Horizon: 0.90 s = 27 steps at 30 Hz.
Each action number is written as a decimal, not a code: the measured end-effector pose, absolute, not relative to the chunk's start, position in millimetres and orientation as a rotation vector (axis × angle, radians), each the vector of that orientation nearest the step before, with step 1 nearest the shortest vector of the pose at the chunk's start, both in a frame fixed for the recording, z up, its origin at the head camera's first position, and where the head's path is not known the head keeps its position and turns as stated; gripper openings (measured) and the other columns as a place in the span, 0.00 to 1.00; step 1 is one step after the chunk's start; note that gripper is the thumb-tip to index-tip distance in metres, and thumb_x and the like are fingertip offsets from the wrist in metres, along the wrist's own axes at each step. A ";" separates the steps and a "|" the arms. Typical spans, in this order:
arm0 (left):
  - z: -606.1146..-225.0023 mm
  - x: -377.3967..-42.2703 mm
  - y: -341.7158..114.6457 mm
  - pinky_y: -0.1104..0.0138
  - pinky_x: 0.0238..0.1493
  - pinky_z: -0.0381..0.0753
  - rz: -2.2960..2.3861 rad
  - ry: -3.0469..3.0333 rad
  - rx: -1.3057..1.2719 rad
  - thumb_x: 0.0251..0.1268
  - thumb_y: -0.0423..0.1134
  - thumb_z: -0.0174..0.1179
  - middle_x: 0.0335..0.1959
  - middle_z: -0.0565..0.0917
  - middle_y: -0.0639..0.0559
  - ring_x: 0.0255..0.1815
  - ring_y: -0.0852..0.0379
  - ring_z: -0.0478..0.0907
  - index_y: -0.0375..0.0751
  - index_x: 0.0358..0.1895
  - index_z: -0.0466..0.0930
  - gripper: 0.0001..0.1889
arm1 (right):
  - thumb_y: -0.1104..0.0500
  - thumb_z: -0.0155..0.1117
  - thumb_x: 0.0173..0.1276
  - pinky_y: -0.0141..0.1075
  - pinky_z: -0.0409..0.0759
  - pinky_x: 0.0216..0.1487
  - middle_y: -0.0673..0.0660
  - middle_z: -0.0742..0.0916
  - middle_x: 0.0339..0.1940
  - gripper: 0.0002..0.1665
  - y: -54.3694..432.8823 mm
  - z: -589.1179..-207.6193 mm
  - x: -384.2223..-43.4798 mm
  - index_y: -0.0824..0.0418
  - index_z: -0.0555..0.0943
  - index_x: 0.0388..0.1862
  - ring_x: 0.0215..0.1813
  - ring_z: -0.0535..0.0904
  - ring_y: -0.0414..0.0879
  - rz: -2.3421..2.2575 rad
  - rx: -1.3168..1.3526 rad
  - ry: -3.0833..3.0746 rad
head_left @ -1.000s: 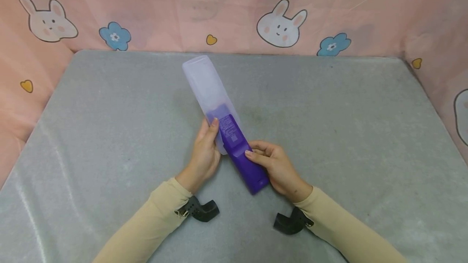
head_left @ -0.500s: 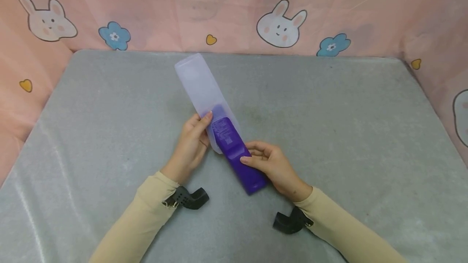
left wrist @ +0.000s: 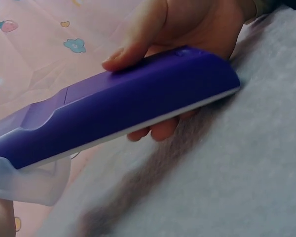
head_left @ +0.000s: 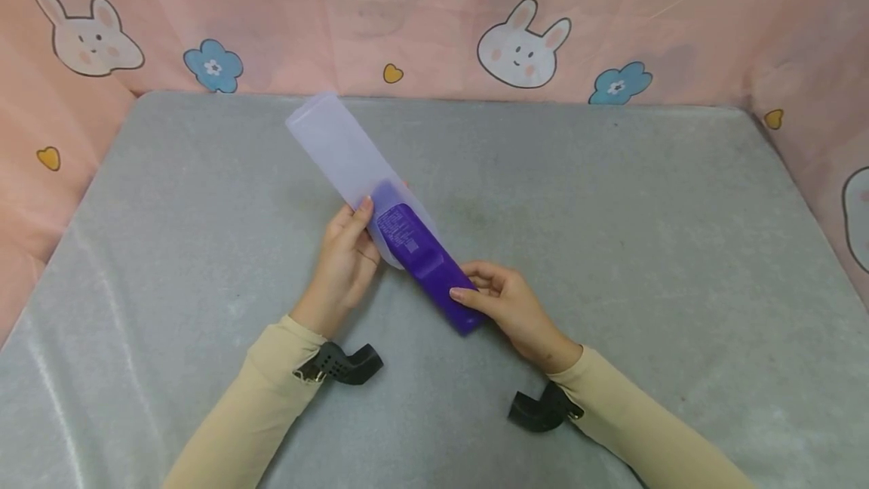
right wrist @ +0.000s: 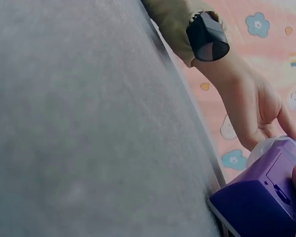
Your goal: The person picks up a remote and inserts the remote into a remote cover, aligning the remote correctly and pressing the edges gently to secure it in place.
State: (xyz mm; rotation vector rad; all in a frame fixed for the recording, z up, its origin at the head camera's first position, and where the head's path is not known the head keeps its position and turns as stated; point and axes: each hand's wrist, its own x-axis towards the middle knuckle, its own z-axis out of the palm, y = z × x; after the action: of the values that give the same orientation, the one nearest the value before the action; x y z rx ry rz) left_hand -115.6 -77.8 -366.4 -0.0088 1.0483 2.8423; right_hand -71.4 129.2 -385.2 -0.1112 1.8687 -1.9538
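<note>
A purple remote control (head_left: 424, 262), white on its underside, lies back side up and slanted between the hands. Its upper end is inside the mouth of a long translucent sleeve (head_left: 336, 146). My left hand (head_left: 342, 262) pinches the sleeve near its mouth, thumb on top. With thumb and fingers my right hand (head_left: 512, 308) grips the remote's lower end. In the left wrist view the remote control (left wrist: 123, 98) enters the sleeve (left wrist: 34, 185) at the left edge. The right wrist view shows the battery cover catch on the remote control (right wrist: 259, 207).
A grey cloth-covered table (head_left: 645, 247) spreads beneath the hands. Behind it hangs a pink curtain (head_left: 441, 21) printed with rabbits and flowers. Each wrist bears a black camera mount, one on the left (head_left: 349, 364) and one on the right (head_left: 539, 410).
My left hand has moved left and slightly away, swinging the sleeve's far end leftward. The remote has tilted with it and its lower end has risen in view. My right hand has barely moved.
</note>
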 end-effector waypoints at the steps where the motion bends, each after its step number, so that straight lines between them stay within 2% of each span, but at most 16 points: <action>1: -366.8 -115.1 -77.5 0.63 0.63 0.69 2.850 1.020 -0.003 0.76 0.33 0.40 0.50 0.81 0.44 0.55 0.53 0.76 0.30 0.59 0.63 0.15 | 0.68 0.62 0.63 0.31 0.81 0.35 0.57 0.86 0.36 0.17 129.4 -385.7 -71.4 0.78 0.75 0.48 0.33 0.82 0.41 -1.959 -0.114 1.864; 8: -368.6 -111.2 -72.2 0.65 0.63 0.69 2.859 0.877 -0.011 0.77 0.37 0.37 0.52 0.80 0.44 0.56 0.54 0.75 0.33 0.61 0.63 0.16 | 0.70 0.60 0.64 0.31 0.82 0.37 0.60 0.87 0.38 0.19 129.9 -387.7 -70.9 0.80 0.74 0.51 0.35 0.83 0.41 -1.962 -0.137 1.838; 16: -370.4 -107.1 -66.0 0.66 0.68 0.61 2.826 0.891 -0.041 0.78 0.42 0.32 0.57 0.78 0.48 0.63 0.55 0.69 0.33 0.69 0.53 0.23 | 0.68 0.58 0.67 0.32 0.82 0.42 0.70 0.84 0.46 0.21 129.5 -386.8 -69.5 0.81 0.72 0.55 0.40 0.83 0.42 -1.906 -0.203 1.807; 20: -371.5 -106.1 -64.7 0.65 0.69 0.58 2.799 0.897 -0.013 0.78 0.44 0.32 0.62 0.74 0.46 0.65 0.55 0.66 0.34 0.72 0.49 0.26 | 0.68 0.57 0.67 0.32 0.82 0.43 0.72 0.83 0.48 0.22 128.7 -386.3 -69.2 0.81 0.71 0.56 0.41 0.83 0.42 -1.896 -0.211 1.802; 23: -370.7 -105.9 -64.0 0.64 0.70 0.58 2.774 0.905 -0.004 0.79 0.44 0.29 0.68 0.66 0.41 0.67 0.54 0.64 0.36 0.72 0.48 0.26 | 0.68 0.57 0.67 0.32 0.82 0.42 0.72 0.82 0.48 0.22 128.3 -385.9 -68.8 0.81 0.71 0.56 0.40 0.83 0.42 -1.896 -0.204 1.800; 27: -369.4 -106.5 -63.9 0.64 0.70 0.57 2.760 0.950 0.012 0.79 0.43 0.27 0.71 0.58 0.37 0.67 0.53 0.64 0.35 0.72 0.49 0.25 | 0.69 0.57 0.67 0.32 0.82 0.42 0.71 0.83 0.47 0.21 127.5 -385.3 -68.3 0.81 0.71 0.55 0.40 0.83 0.41 -1.902 -0.193 1.801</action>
State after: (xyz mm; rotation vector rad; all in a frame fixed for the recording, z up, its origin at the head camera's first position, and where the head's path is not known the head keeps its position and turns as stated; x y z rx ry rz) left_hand -106.5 -63.9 -369.4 0.0120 0.9500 2.7600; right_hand -68.3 127.5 -385.3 -0.1926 1.8014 -1.9016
